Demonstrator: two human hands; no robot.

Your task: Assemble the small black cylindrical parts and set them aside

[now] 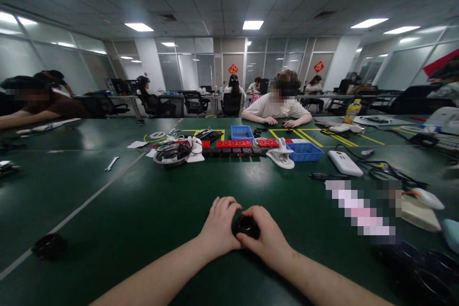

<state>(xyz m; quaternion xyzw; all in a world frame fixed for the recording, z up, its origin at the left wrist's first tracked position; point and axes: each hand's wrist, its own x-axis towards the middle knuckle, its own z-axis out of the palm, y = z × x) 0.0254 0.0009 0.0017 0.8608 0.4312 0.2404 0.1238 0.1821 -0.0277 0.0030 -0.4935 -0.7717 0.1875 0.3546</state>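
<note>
A round black ring-shaped part (247,227) rests on the green table (172,191) just in front of me, its dark opening facing up. My right hand (268,234) grips it from the right, thumb at the near side and fingers at the far side. On its left side is my left hand (221,224), fingers together and curved, its thumb side against the part. How firmly the left hand holds it is hard to see.
Another black ring (49,246) lies at the left, with more black rings (430,277) at the lower right. Farther back are a wrench (112,164), red power strips (234,143), blue trays (304,152) and a white device (344,163). A person (278,105) sits opposite.
</note>
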